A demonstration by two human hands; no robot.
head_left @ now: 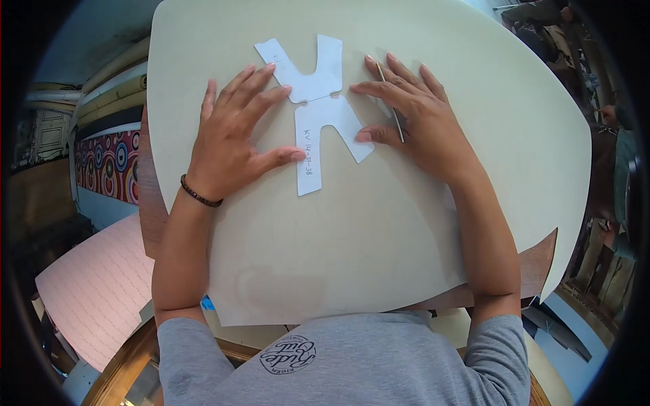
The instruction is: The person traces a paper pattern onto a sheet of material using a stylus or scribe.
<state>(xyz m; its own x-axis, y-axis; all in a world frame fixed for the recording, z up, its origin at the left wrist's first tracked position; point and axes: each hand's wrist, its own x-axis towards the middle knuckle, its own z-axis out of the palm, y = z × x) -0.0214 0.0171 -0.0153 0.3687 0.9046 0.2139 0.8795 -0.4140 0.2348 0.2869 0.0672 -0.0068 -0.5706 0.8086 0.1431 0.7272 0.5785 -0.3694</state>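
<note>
Two white U-shaped pattern pieces lie edge to edge on a large cream sheet (271, 284). The upper pattern piece (315, 82) opens away from me; the lower pattern piece (309, 139) has its two legs toward me and handwriting along the left one. My left hand (233, 128) is spread open, fingertips on the upper piece's left edge and thumb on the lower piece's left leg. With its thumb on the lower piece's right leg, my right hand (420, 111) holds a thin pen-like rod (399, 125) between its fingers; the index fingertip is near the seam.
A brown board (539, 260) shows under the sheet's right edge. Rolled materials (115, 98) and a colourful circle-patterned cloth (108, 162) are at the left, above a pink printed sheet (101, 284). At the far right, another person's hand (607, 115) is partly visible.
</note>
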